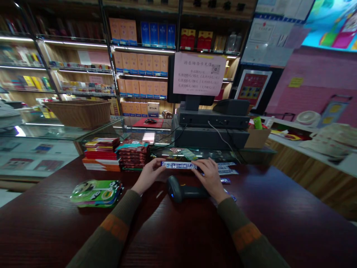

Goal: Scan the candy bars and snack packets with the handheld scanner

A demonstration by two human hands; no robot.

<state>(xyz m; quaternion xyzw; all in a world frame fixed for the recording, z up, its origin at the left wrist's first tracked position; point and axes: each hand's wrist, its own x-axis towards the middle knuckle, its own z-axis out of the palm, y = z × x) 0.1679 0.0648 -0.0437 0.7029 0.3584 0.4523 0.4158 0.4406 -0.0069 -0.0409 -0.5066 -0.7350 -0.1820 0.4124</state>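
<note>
Both hands hold a long blue-and-white candy roll [179, 165] level above the dark wooden counter [279, 219]. My left hand [148, 175] pinches its left end, and my right hand [210, 176] grips its right end. A black handheld barcode scanner [184, 191] lies on the counter right under the roll, partly beneath my right hand. Several more blue-and-white rolls [227, 170] lie just behind my right hand.
Stacks of red flat packets [102, 153] and darker packets [133, 154] stand at the left back of the counter. A green round packet pile [96, 192] lies front left. A cash register with a pink notice [198, 73] stands behind; a wicker basket [80, 113] sits on the glass case.
</note>
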